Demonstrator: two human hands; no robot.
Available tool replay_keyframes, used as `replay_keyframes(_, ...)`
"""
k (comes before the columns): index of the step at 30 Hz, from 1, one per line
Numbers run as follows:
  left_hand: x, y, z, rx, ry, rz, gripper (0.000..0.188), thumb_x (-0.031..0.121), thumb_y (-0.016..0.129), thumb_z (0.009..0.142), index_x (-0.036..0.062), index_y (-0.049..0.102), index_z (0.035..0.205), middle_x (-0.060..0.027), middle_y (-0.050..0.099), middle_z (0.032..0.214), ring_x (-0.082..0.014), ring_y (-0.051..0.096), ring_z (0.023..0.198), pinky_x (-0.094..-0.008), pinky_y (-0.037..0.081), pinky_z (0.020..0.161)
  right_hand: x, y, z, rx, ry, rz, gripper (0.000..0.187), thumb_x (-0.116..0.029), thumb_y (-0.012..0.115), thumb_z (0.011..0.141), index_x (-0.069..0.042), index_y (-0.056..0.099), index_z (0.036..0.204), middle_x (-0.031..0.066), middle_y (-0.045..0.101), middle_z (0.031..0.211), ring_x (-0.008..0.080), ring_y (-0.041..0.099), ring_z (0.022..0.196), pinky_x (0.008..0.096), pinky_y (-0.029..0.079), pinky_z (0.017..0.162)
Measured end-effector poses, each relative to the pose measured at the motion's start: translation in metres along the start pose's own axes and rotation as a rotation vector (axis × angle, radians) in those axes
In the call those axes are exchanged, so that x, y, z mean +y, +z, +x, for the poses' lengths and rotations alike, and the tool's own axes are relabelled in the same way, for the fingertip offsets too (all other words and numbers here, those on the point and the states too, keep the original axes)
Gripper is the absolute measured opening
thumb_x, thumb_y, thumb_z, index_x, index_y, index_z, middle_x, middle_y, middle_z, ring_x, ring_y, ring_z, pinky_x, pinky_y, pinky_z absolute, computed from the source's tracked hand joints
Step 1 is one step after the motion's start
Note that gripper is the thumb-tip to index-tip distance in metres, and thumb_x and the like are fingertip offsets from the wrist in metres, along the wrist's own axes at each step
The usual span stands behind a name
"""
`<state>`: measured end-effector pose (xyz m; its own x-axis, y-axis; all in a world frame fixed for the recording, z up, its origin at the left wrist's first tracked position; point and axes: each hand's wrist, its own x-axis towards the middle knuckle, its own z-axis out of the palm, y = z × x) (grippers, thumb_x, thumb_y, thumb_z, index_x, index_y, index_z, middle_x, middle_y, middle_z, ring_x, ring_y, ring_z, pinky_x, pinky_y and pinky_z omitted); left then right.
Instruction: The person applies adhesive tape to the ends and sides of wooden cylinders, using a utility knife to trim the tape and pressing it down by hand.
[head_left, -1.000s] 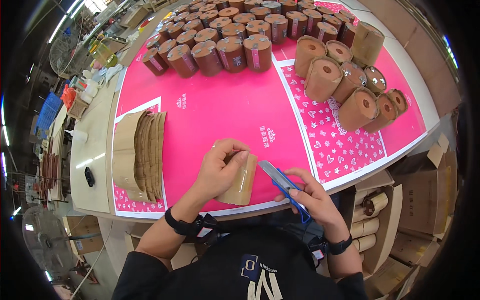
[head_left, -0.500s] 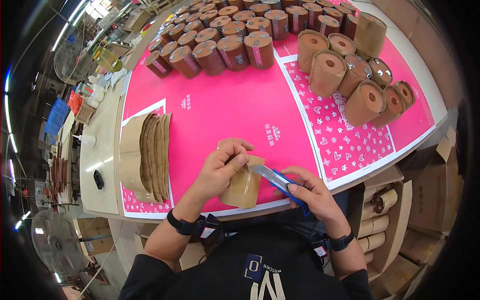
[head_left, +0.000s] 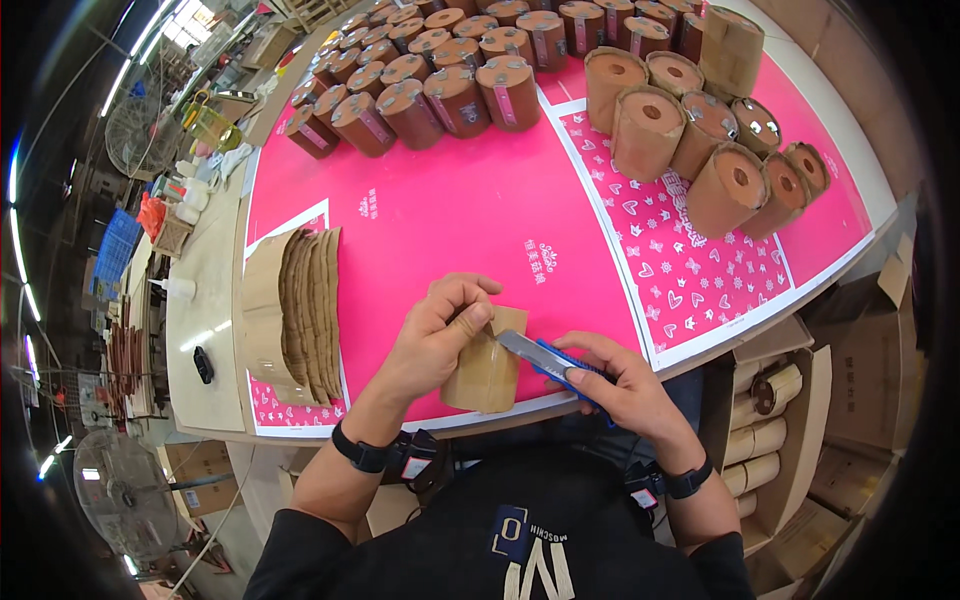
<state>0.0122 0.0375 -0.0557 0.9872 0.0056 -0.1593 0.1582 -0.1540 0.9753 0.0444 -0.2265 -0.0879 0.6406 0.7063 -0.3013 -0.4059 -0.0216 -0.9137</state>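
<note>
Right at the worktop's [head_left: 836, 95] near edge, around its middle, sits a small brown-paper piece [head_left: 482, 382]. The left hand [head_left: 430, 340] pinches it by the top, thumb against curled fingers. The right hand [head_left: 628, 392] is closed around a blue utility knife [head_left: 548, 362], its bared blade reaching the paper's upper edge; whether it bites, I can't tell. I'd call this blade work at that edge; the next move wants the paper taut and the left thumb clear of the blade.

Toward the near left corner lies a stack of brown paper [head_left: 288, 315]; brown cylindrical cases [head_left: 408, 112] crowd the far edge, and paper-wrapped cylinders [head_left: 650, 135] stand along the right one. The pink sheet [head_left: 430, 230] beneath carries white lettering beside small crown-like emblems; pale letters mark the dark shirt [head_left: 440, 555].
</note>
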Motion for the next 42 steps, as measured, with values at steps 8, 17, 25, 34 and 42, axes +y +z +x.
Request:
replay_keyframes(8, 0.007, 0.007, 0.001, 0.016, -0.038, 0.051, 0.014, 0.016, 0.055, 0.105, 0.0041, 0.06, 0.098, -0.0086, 0.056, 0.118, -0.0117, 0.049, 0.11, -0.0302, 0.039, 0.095, -0.008, 0.002, -0.008, 0.052, 0.0, -0.104, 0.038, -0.019, 0.061, 0.101, -0.007, 0.058, 0.137, -0.0008, 0.064, 0.084, 0.0042, 0.053, 0.066, 0.0214, 0.046, 0.059)
replay_keyframes(17, -0.007, 0.02, 0.013, 0.149, -0.167, 0.119, 0.017, 0.018, 0.058, 0.104, 0.0011, 0.063, 0.104, -0.0009, 0.061, 0.098, -0.0073, 0.053, 0.091, -0.0258, 0.046, 0.082, -0.011, 0.007, -0.017, 0.117, 0.048, -0.111, 0.038, -0.02, 0.061, 0.101, -0.012, 0.059, 0.137, 0.0005, 0.065, 0.083, 0.005, 0.055, 0.063, 0.022, 0.048, 0.058)
replay_keyframes(25, -0.006, 0.027, 0.013, 0.237, -0.17, 0.135, 0.017, 0.018, 0.06, 0.104, 0.0011, 0.064, 0.103, -0.0003, 0.061, 0.09, -0.0072, 0.054, 0.084, -0.0255, 0.048, 0.076, -0.001, 0.006, -0.027, 0.11, 0.06, -0.087, 0.038, -0.018, 0.061, 0.1, -0.012, 0.059, 0.138, 0.0003, 0.065, 0.083, 0.0046, 0.056, 0.063, 0.0219, 0.048, 0.058)
replay_keyframes(34, 0.01, 0.029, 0.01, 0.251, -0.225, -0.075, 0.017, 0.018, 0.057, 0.105, 0.002, 0.063, 0.105, 0.0001, 0.063, 0.092, -0.0078, 0.056, 0.086, -0.0256, 0.048, 0.08, -0.009, -0.003, -0.042, -0.257, 0.232, -0.168, 0.04, -0.015, 0.065, 0.098, -0.008, 0.059, 0.137, 0.003, 0.073, 0.094, 0.0055, 0.059, 0.07, 0.0223, 0.051, 0.062)
replay_keyframes(42, 0.041, 0.011, -0.001, 0.179, -0.064, -0.494, 0.021, 0.024, 0.052, 0.107, 0.0045, 0.06, 0.104, -0.0112, 0.06, 0.118, -0.0193, 0.053, 0.115, -0.0383, 0.044, 0.101, -0.009, -0.029, -0.055, 0.138, -0.049, 0.129, 0.05, -0.01, 0.072, 0.091, 0.001, 0.054, 0.136, 0.0037, 0.063, 0.103, 0.0092, 0.058, 0.096, 0.0247, 0.048, 0.084)
